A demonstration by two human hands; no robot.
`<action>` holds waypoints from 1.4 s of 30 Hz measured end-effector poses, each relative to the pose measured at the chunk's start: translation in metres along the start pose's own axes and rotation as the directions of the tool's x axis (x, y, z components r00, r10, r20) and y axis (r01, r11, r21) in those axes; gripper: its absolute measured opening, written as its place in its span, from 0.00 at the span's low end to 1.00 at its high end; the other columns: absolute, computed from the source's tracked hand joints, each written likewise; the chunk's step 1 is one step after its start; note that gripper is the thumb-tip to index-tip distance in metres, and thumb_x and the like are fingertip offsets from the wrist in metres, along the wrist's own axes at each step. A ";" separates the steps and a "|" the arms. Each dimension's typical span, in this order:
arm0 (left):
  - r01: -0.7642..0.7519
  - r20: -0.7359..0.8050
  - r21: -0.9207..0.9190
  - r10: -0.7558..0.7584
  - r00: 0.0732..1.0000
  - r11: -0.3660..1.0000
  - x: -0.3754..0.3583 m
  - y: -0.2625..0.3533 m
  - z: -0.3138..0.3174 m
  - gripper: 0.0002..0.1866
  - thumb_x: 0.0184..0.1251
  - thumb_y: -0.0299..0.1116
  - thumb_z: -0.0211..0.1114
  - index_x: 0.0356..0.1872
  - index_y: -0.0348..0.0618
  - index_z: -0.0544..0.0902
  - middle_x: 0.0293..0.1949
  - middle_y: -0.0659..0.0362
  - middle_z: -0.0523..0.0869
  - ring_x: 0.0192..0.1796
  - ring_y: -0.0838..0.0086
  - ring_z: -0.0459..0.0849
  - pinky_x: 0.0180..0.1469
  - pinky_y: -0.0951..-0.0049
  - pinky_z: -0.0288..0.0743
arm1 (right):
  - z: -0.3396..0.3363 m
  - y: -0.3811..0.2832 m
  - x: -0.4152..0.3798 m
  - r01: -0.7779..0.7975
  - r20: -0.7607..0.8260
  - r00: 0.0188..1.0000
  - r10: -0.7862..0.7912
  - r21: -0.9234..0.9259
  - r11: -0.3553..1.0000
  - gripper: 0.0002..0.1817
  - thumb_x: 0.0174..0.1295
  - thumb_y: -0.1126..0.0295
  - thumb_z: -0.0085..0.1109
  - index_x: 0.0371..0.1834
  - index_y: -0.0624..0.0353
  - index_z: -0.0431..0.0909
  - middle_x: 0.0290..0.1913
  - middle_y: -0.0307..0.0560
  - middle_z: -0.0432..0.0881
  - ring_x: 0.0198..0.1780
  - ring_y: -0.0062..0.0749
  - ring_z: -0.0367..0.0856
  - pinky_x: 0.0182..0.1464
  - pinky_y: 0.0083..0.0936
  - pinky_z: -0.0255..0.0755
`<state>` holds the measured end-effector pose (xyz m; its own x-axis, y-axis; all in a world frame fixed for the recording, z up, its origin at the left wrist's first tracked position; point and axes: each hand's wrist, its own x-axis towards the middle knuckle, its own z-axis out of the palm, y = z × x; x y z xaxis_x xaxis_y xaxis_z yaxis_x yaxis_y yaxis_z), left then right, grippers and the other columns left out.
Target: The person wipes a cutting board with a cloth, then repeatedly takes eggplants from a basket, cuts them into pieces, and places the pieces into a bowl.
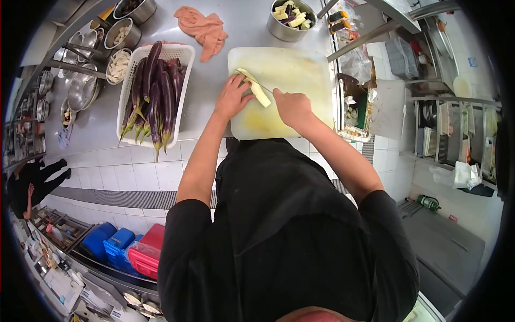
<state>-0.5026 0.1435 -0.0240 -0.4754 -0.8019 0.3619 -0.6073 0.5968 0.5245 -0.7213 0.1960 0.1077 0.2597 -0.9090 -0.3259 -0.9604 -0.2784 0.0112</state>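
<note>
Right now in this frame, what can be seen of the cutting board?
The cutting board is a pale, plastic-looking slab with rounded corners and yellow stains. It lies flat on the metal counter, near its edge, with a pale vegetable piece resting on it; whether the left hand touches it is unclear.

- We stand on a white tiled floor [120,174] crossed by a grey drain grate [139,199].
- We face a steel bench [244,24].
- We see a metal rack [450,100] to our right.
</note>
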 end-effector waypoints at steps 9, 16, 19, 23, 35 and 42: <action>0.014 -0.019 -0.023 -0.014 1.000 1.000 0.003 0.003 0.002 0.24 0.62 0.43 0.79 0.56 0.46 0.85 0.63 0.52 0.79 0.69 0.49 0.75 0.71 0.51 0.73 | -0.016 -0.018 -0.026 -0.154 0.330 0.937 0.111 0.106 0.982 0.18 0.62 0.77 0.61 0.54 0.63 0.68 0.37 0.55 0.90 0.42 0.53 0.92 0.45 0.45 0.84; 0.028 0.029 0.078 -0.031 0.999 0.997 0.003 0.004 0.002 0.22 0.64 0.42 0.77 0.56 0.45 0.84 0.63 0.51 0.80 0.69 0.49 0.75 0.71 0.51 0.73 | 0.003 0.001 -0.090 -0.159 0.329 0.939 0.097 0.165 0.973 0.16 0.65 0.74 0.58 0.54 0.63 0.70 0.42 0.60 0.90 0.46 0.56 0.91 0.44 0.47 0.83; 0.013 0.117 0.115 -0.027 0.993 0.993 0.014 0.002 -0.002 0.18 0.66 0.32 0.72 0.57 0.47 0.84 0.65 0.51 0.80 0.71 0.51 0.74 0.73 0.49 0.70 | 0.031 0.036 -0.155 -0.224 0.373 0.920 0.117 0.257 0.940 0.15 0.68 0.72 0.54 0.56 0.61 0.69 0.41 0.63 0.89 0.46 0.61 0.89 0.48 0.54 0.80; -0.279 0.156 0.153 0.255 0.954 0.948 0.042 0.009 -0.014 0.21 0.63 0.18 0.61 0.57 0.47 0.82 0.63 0.52 0.81 0.70 0.52 0.76 0.74 0.46 0.67 | 0.042 0.076 -0.214 -0.275 0.423 0.901 0.098 0.381 0.883 0.16 0.70 0.69 0.54 0.58 0.59 0.68 0.39 0.66 0.89 0.46 0.65 0.88 0.49 0.59 0.78; 0.004 0.524 0.011 -0.009 0.852 1.000 0.042 0.094 0.019 0.21 0.58 0.25 0.75 0.54 0.45 0.83 0.52 0.52 0.84 0.59 0.51 0.81 0.62 0.54 0.77 | 0.073 0.059 -0.177 -0.380 0.113 0.924 0.365 0.373 0.846 0.14 0.66 0.75 0.53 0.54 0.61 0.69 0.31 0.61 0.88 0.35 0.61 0.89 0.37 0.52 0.81; 0.118 0.441 -0.035 -0.090 0.893 0.992 0.029 0.128 0.059 0.19 0.62 0.28 0.74 0.54 0.44 0.83 0.53 0.52 0.83 0.58 0.50 0.81 0.61 0.53 0.78 | 0.124 0.059 -0.169 -0.240 0.004 0.965 0.261 0.398 0.885 0.15 0.66 0.76 0.54 0.56 0.61 0.68 0.29 0.57 0.87 0.32 0.58 0.88 0.33 0.51 0.80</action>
<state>-0.6320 0.1980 0.0082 -0.6506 -0.7567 -0.0643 -0.6362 0.4970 0.5901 -0.8341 0.3720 0.0464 0.0001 -0.9490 -0.3153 -0.9528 0.0956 -0.2880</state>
